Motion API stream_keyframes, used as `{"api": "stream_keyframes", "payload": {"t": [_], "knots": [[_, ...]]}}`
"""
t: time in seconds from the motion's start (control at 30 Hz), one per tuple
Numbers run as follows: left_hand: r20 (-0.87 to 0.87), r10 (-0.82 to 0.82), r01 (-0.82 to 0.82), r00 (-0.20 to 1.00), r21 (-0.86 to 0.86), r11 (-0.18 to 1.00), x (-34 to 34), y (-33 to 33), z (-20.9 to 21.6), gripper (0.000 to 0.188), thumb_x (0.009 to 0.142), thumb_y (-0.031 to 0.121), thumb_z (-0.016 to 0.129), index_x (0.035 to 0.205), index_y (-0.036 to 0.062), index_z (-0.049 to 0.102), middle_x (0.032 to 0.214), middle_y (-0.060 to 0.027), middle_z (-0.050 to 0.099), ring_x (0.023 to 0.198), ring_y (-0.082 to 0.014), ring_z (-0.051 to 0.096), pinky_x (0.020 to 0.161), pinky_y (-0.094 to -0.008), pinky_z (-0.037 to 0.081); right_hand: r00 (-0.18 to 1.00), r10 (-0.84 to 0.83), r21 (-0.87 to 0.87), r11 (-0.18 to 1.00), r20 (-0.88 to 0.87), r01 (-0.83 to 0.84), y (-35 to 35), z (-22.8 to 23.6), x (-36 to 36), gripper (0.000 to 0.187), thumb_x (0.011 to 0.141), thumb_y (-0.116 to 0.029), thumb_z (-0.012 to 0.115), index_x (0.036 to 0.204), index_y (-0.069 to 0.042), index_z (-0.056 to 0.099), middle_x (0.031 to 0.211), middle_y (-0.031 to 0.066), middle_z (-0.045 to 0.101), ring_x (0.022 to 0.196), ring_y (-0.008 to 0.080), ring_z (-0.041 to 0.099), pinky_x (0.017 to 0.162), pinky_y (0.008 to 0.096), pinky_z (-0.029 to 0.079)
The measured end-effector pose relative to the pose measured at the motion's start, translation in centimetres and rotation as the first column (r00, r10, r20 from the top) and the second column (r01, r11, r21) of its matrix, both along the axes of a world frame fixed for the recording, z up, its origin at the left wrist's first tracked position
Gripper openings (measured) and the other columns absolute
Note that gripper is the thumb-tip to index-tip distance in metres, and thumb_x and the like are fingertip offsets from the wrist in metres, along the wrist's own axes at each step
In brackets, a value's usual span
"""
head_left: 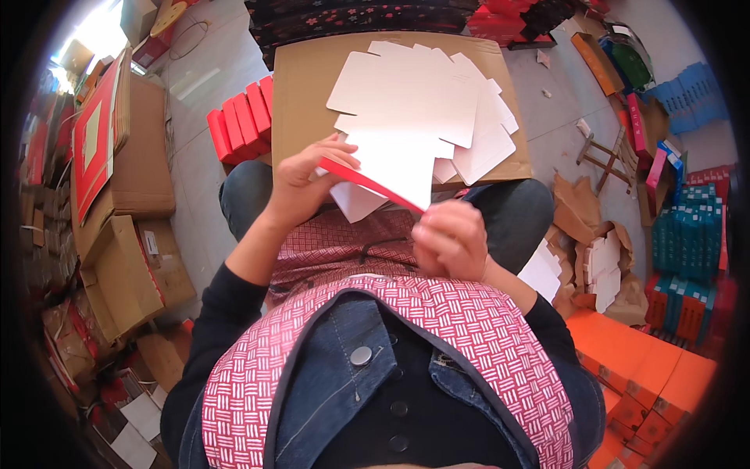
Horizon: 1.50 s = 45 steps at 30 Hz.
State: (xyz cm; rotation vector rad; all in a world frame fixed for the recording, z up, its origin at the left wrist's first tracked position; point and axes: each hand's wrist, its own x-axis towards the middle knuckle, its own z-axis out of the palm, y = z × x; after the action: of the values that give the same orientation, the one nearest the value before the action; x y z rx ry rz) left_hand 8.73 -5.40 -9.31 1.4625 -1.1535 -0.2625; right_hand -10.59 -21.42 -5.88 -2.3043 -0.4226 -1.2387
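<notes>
Over my lap I hold a white die-cut carton blank [391, 166] with a red strip [373, 186] along its near edge. My left hand [303, 181] is closed on the strip's left end, fingers on the card's upper face. At the right end, my right hand [451, 237] has its fingers curled in and pressed to the corner; its fingertips are partly hidden. Just beyond, more flat white blanks [406, 86] lie overlapping on a brown cardboard box [305, 74] that stands between my knees. Part of another white sheet [358, 202] shows beneath the strip.
Several red boxes [246, 117] stand left of the brown box. An opened carton [129, 262] sits farther left. Dark patterned boxes [351, 19] lie at the far side. Orange boxes [633, 359], a small wooden stool [609, 156] and stacked teal boxes [691, 234] are on the right.
</notes>
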Motion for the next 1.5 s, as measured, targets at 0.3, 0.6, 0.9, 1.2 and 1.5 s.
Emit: {"api": "stream_keyframes", "payload": {"t": [0.3,0.6,0.9,1.2,1.5], "knots": [[-0.065,0.061,-0.076,0.996,-0.251,0.965,3.0,1.3,4.0,0.010,0.085,-0.005,0.056,0.093,0.0003,0.061,0.104,-0.0104,0.066,0.111,-0.0266,0.057,0.105,-0.0427,0.036,0.992,-0.087,-0.162,0.982,0.087,0.100,0.6,1.5,1.2,0.016,0.077,-0.018,0.064,0.093,-0.019,0.068,0.105,-0.0021,0.062,0.103,0.0192,0.052,0.098,0.0399,0.037],[-0.082,0.851,-0.779,0.518,0.367,0.509,-1.2,18.1,-3.9,0.063,0.088,0.023,0.062,0.139,0.0007,0.032,0.146,-0.0201,0.030,0.139,-0.0256,0.024,0.110,-0.0366,0.024,0.792,0.284,0.359,0.929,-0.540,-0.088,-0.3,-3.3,-3.7,0.017,0.075,0.011,0.061,0.091,0.004,0.063,0.087,0.0159,0.063,0.074,0.0245,0.063,0.068,0.0291,0.051],[-0.512,0.831,-0.643,0.218,0.565,0.517,-16.9,19.1,-15.7,0.083,0.090,0.056,0.046,0.141,-0.0049,0.023,0.145,-0.0251,0.025,0.136,-0.0320,0.025,0.111,-0.0336,0.020,0.561,0.523,0.726,0.650,-0.642,0.224,0.5,-6.1,-3.7,0.011,0.089,0.004,0.052,0.097,0.005,0.060,0.089,0.0082,0.061,0.078,0.0119,0.058,0.073,0.0215,0.046],[-0.219,0.966,-0.698,-0.140,0.713,0.061,-13.9,16.8,-17.1,0.063,0.087,0.048,0.048,0.121,-0.0040,0.049,0.117,-0.0208,0.056,0.109,-0.0334,0.053,0.098,-0.0377,0.038,0.498,0.534,0.717,0.620,-0.683,0.319,1.9,-4.8,-2.8,0.012,0.091,0.002,0.052,0.098,0.005,0.061,0.087,0.0069,0.063,0.079,0.0113,0.060,0.076,0.0215,0.048],[-0.885,0.203,-0.564,-0.418,0.429,0.706,-11.5,19.5,-11.6,0.033,0.084,0.030,0.057,0.102,0.0027,0.062,0.096,-0.0123,0.067,0.083,-0.0249,0.065,0.082,-0.0373,0.053,0.480,0.495,0.680,0.627,-0.724,0.380,1.8,-4.7,-2.9,0.012,0.091,0.001,0.052,0.099,0.005,0.061,0.086,0.0070,0.063,0.079,0.0117,0.060,0.075,0.0217,0.048]]}}
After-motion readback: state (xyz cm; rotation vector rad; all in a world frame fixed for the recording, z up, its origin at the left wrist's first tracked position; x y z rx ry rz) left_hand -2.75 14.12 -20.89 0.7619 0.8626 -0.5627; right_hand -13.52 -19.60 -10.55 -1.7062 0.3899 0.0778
